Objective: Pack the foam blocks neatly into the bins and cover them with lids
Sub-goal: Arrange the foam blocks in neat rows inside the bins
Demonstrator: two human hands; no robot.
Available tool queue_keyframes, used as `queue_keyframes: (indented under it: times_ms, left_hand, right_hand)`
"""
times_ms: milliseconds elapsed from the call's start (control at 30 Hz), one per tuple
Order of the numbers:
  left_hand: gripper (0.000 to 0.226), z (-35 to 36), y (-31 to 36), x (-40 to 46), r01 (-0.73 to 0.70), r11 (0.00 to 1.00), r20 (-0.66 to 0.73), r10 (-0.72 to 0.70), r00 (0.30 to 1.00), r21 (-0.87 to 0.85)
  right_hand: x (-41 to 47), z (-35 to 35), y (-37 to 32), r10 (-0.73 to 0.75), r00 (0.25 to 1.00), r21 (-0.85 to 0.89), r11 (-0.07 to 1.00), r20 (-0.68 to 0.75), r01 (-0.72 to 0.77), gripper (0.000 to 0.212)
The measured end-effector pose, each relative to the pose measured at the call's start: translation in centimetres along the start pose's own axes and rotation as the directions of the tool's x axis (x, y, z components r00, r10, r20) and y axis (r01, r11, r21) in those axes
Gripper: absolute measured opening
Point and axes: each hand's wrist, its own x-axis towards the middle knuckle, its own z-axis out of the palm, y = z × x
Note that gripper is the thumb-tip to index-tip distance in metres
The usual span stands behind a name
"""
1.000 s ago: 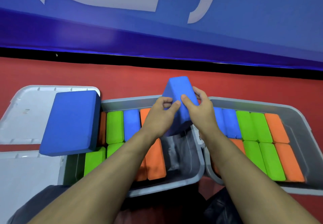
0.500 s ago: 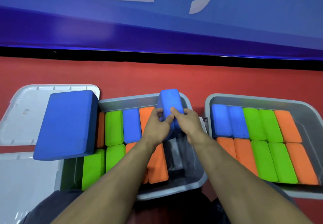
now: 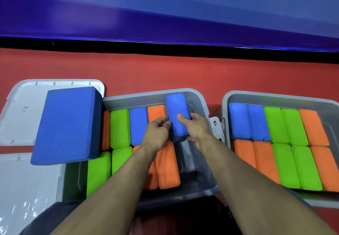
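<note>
Blue block (image 3: 177,116) gripped between left hand (image 3: 157,133) and right hand (image 3: 197,130), long axis running away from body, directly above vacant far-right slot of middle bin (image 3: 199,97).

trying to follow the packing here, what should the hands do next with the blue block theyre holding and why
Probably lower the blue block, gripped by the left hand and right hand, into the gap at the right end of the middle bin. That slot beside the orange block shows bare bin floor, while the right bin looks full.
</note>
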Motion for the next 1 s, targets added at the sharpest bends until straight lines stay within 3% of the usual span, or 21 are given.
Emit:
queue_keyframes:
  times_ms: [167, 433, 600, 700, 867, 933, 1000]
  left_hand:
    - [0.014, -0.8, -0.2, -0.1, 0.048, 0.999, -0.055, -0.048, 0.997, 0.002]
    - [0.029, -1.2, -1.3, 1.0, 0.133, 0.981, -0.214, -0.1, 0.972, 0.142]
    - [0.022, -2.2, -1.5, 1.4, 0.179, 0.984, -0.259, -0.174, 0.95, -0.004]
    - [0.036, -2.5, -1.5, 1.5, 0.212, 0.974, -0.27, -0.227, 0.936, -0.083]
    - [0.032, -2.9, -0.8, 1.4, 0.207, 0.961, -0.261, -0.25, 0.932, -0.183]
    - [0.031, -3.4, -0.4, 0.8, 0.223, 0.947, -0.233, -0.277, 0.932, -0.232]
    - [0.034, -4.4, 0.1, 0.0, 0.232, 0.92, -0.194, -0.302, 0.934, -0.316]
  right_hand:
    - [0.7, 0.5, 0.9, 0.067, 0.998, -0.005, 0.998, 0.004, -0.067, 0.02]
    - [2.0, 2.0, 3.9, 0.097, 0.993, -0.14, 0.984, -0.066, -0.106, 0.026]
    - [3.4, 3.1, 4.7, 0.044, 0.993, -0.193, 0.979, -0.113, -0.066, 0.035]
    - [4.3, 3.2, 4.9, 0.079, 0.991, -0.159, 0.983, -0.111, -0.096, 0.026]
    - [4.0, 2.9, 4.4, 0.112, 0.989, -0.121, 0.985, -0.092, -0.123, 0.015]
    - [3.6, 2.7, 4.0, 0.149, 0.987, -0.111, 0.982, -0.062, -0.155, 0.022]
    - [3.3, 2.4, 3.4, 0.137, 0.988, -0.173, 0.974, -0.077, -0.148, 0.045]
